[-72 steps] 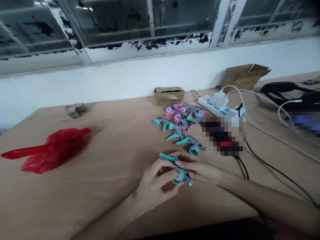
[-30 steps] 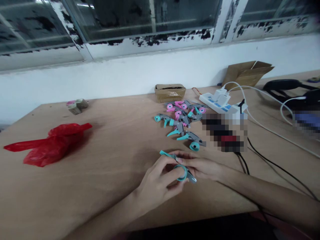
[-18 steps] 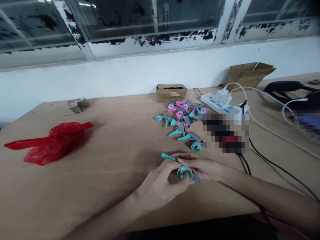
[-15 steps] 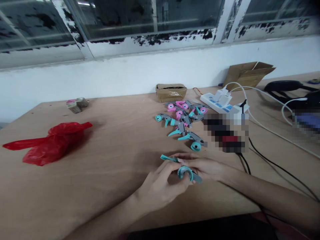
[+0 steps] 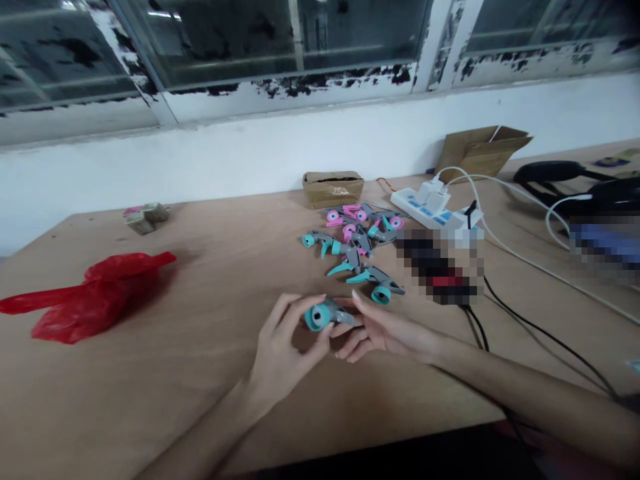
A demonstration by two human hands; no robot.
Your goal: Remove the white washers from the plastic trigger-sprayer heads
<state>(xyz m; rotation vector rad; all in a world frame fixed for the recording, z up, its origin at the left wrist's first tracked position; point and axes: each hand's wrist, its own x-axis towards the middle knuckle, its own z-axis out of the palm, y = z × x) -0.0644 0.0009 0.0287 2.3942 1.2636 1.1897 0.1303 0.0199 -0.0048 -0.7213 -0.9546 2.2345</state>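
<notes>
1. Left hand (image 5: 285, 343) curls, thumb and fingers pinching a grey-and-teal plastic spray head (image 5: 320, 316) over the flat tan table (image 5: 225, 267);
2. right hand (image 5: 377, 330) is half open, thumb up, by its grey end; touch is hard to tell.

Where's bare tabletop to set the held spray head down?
Bare tabletop shows between the red bag and the spray-head pile, and between the right hand and the near edge. Crowded right of the pile: power strip, pixelated dark object, black cable.
</notes>
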